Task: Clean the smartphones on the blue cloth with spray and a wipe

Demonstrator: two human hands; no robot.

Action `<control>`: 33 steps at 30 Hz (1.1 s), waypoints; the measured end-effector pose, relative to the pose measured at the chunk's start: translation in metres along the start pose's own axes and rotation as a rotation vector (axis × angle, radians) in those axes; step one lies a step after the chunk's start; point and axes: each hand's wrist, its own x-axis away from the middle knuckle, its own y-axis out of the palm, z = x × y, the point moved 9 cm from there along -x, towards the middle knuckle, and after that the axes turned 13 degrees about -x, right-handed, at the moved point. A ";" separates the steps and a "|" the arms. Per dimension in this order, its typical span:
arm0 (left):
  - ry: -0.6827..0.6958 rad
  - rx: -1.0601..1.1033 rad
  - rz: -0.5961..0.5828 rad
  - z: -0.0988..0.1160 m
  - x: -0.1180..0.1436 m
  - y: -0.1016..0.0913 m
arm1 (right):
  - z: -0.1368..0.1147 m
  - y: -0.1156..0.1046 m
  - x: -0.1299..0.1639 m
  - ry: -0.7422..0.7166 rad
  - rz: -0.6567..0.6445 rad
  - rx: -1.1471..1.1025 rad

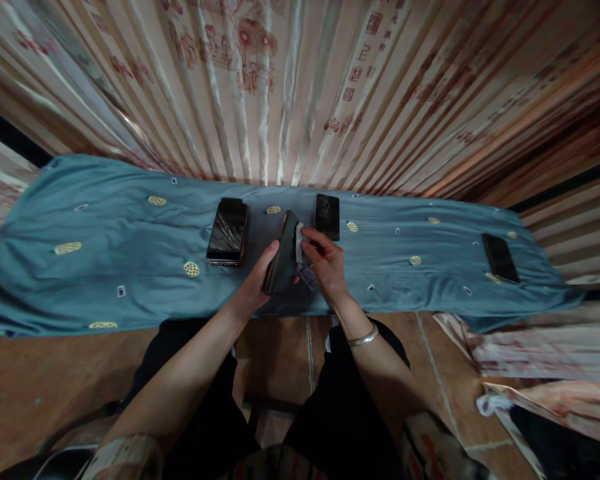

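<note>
My left hand (pixel 258 279) is closed around a dark phone (pixel 283 257), which it holds tilted on edge above the cloth. A small white wipe (pixel 299 245) is pinched in the fingers of my right hand (pixel 326 261), up against one face of the phone. Below those fingers is a crumpled, shiny piece of clear plastic (pixel 307 277); whether it is held or lies on the cloth, I cannot tell. Left of my hands lies a thick black phone (pixel 227 230), perhaps stacked on another. Just beyond my right hand rests a smaller black phone (pixel 327 217).
A blue cloth (pixel 380 280) with a yellow pineapple pattern covers the long narrow surface. Another dark phone (pixel 500 258) lies near its right end. Behind the surface hangs a pleated, printed curtain (pixel 290 100). Tiled floor (pixel 280 340) shows in front.
</note>
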 end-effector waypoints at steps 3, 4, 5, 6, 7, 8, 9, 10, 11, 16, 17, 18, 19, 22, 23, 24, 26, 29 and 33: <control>-0.020 0.027 -0.008 0.000 0.002 0.003 | 0.003 -0.005 -0.005 -0.018 -0.007 0.048; -0.029 0.034 -0.009 0.000 0.003 0.003 | 0.006 -0.007 -0.007 -0.010 0.003 0.043; -0.037 0.042 -0.009 0.000 0.003 0.004 | 0.010 -0.009 -0.008 0.003 0.018 0.032; -0.045 0.051 -0.007 0.000 0.003 0.004 | 0.013 -0.011 -0.009 0.015 0.035 0.018; -0.052 0.062 -0.001 0.000 0.002 0.004 | 0.016 -0.012 -0.009 0.025 0.050 0.003; -0.055 0.073 0.007 0.000 0.002 0.003 | 0.019 -0.012 -0.009 0.032 0.060 -0.009; -0.051 0.083 0.014 0.000 0.001 0.002 | 0.021 -0.012 -0.008 0.037 0.063 -0.018; -0.044 0.090 0.019 0.001 0.000 0.001 | 0.022 -0.010 -0.008 0.041 0.062 -0.022; -0.033 0.093 0.024 0.001 -0.001 0.000 | 0.023 -0.009 -0.007 0.046 0.057 -0.024; 0.084 0.076 0.090 0.008 -0.007 -0.011 | 0.020 -0.001 -0.003 0.054 0.020 -0.018; 0.105 0.070 0.106 0.010 -0.008 -0.013 | 0.019 0.000 -0.002 0.050 0.009 -0.012; 0.119 0.064 0.118 0.011 -0.009 -0.015 | 0.018 0.002 -0.001 0.046 -0.001 -0.003; 0.125 0.060 0.127 0.012 -0.010 -0.015 | 0.017 0.004 0.000 0.044 -0.010 0.008; 0.129 0.067 0.130 0.016 -0.010 -0.014 | 0.016 0.007 0.002 0.044 -0.029 0.043; 0.128 0.072 0.125 0.018 -0.010 -0.013 | 0.016 0.008 0.003 0.046 -0.035 0.050; 0.122 0.076 0.117 0.019 -0.009 -0.012 | 0.017 0.009 0.003 0.053 -0.039 0.053; 0.096 0.066 0.099 0.018 -0.008 -0.009 | 0.018 0.009 0.003 0.081 -0.038 0.040; 0.062 0.002 0.084 0.013 -0.007 -0.009 | 0.019 0.005 0.003 0.133 -0.004 -0.040; 0.113 -0.135 0.116 0.012 -0.008 -0.012 | 0.019 0.002 0.003 0.198 0.059 -0.170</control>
